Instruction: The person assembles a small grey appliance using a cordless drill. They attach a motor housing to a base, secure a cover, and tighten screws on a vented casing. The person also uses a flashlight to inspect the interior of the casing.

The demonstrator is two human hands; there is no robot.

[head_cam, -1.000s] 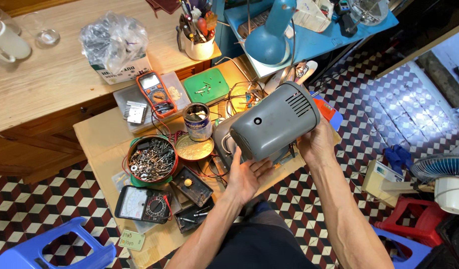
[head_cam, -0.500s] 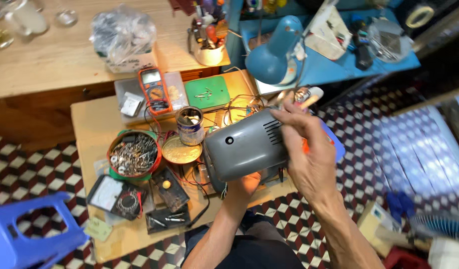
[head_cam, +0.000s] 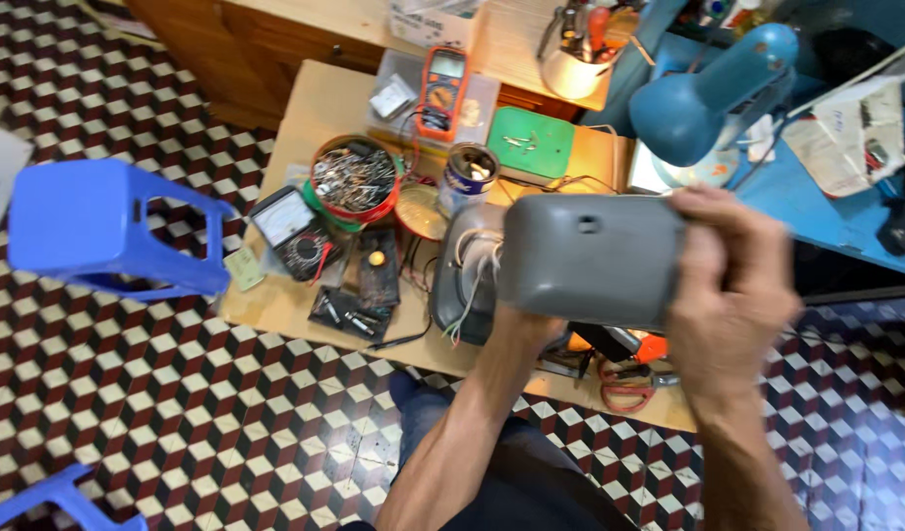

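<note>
I hold a grey plastic appliance housing (head_cam: 590,258) above the small wooden table (head_cam: 315,108), turned so its flat side faces up. Loose wires (head_cam: 472,280) hang from its open left end. My right hand (head_cam: 729,295) grips the housing's right end, fingers wrapped over the top edge. My left hand (head_cam: 516,329) supports it from underneath and is mostly hidden behind the housing.
The table carries a bowl of metal parts (head_cam: 354,179), an orange multimeter (head_cam: 442,90), a black analog meter (head_cam: 293,234), a tin can (head_cam: 469,175), a green mat (head_cam: 531,143) and red scissors (head_cam: 624,388). A blue lamp (head_cam: 713,93) stands behind. A blue stool (head_cam: 108,228) sits left.
The housing has been rotated from its vented face towards a plain flat side. My right hand shifted to its right end. The view swung so the table now lies further left.
</note>
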